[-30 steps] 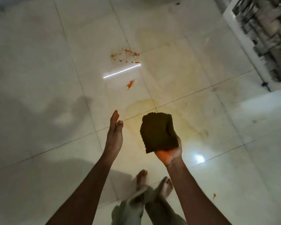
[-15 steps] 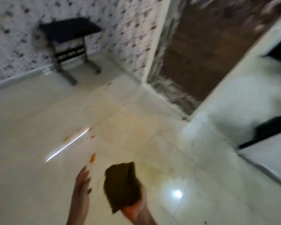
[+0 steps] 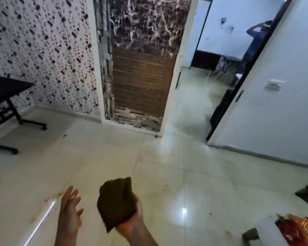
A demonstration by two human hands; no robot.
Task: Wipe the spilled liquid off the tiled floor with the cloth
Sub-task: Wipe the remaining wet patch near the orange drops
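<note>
View change: the head camera now looks out across the room; a second ago it looked straight down at the spill and at the person's feet. The feet are out of frame and the doorway (image 3: 201,86) fills the far right.
Task meaning: wiping is judged not yet begun; with the gaze lifted off the stain, the cloth must first be brought down to the floor.
Black stand: the black stand (image 3: 5,103), far left against the speckled wall, is newly in view and is no part of the task.
Orange residue: orange residue (image 3: 60,194) lies on the tiled floor (image 3: 203,174) near left, just beside the left hand, next to a bright strip of reflected light.
Left hand: the left hand (image 3: 68,210) is raised over the floor, palm turned inward, fingers (image 3: 70,194) spread and released, holding nothing.
Cloth: the dark brown cloth (image 3: 116,201), folded into a pad, is held in the air near centre, clear of the floor.
Right hand: the right hand (image 3: 132,222) cups the cloth from below, fingers grasping its lower right edge, forearm angled up from the near edge.
Spill: a faint yellowish film (image 3: 149,153) marks the tiles beyond the cloth, well apart from it.
</note>
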